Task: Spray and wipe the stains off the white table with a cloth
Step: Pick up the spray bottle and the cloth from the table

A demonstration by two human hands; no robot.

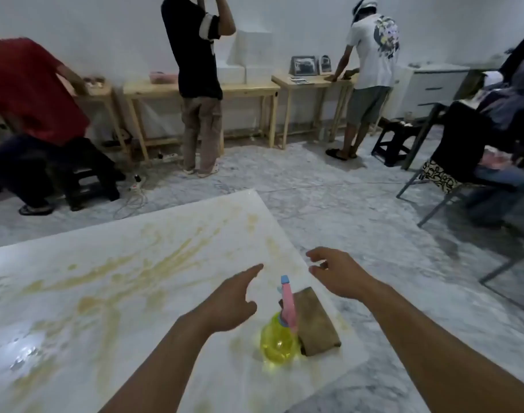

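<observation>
Here your left hand (229,305) and right hand (336,271) hover open and empty above the stained tabletop (105,293), flanking the bottle (280,338) beside the cloth (315,323).

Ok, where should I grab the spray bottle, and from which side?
Take the spray bottle by its pink neck under the trigger head, coming from the left with the left hand. The bottle stands upright, the cloth crowds its right side, and the round yellow body looks too wide to grip well.
</observation>
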